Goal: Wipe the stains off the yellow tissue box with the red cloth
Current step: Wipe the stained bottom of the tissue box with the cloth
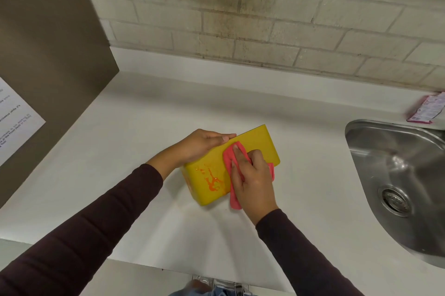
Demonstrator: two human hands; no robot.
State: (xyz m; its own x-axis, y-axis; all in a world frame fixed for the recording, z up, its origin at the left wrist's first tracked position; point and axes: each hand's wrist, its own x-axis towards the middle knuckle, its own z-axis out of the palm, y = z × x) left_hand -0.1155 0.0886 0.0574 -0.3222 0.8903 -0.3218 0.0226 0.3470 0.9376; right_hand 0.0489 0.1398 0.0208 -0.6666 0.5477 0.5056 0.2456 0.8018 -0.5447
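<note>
The yellow tissue box [257, 144] lies flat on the white counter [120, 141], set at a slant. Orange stains [213, 181] streak its near left part. My left hand [201, 144] grips the box's far left edge, fingers laid along the top. My right hand [252, 175] presses the red cloth [228, 154] flat onto the middle of the box's top face. The cloth hangs over the near edge and its tail [234, 201] touches the counter. The stains lie just left of the cloth.
A steel sink [397, 175] with a drain is set into the counter at the right. A pink packet [426, 109] lies behind it by the brick wall. A brown panel [48, 54] with a printed sheet stands at the left.
</note>
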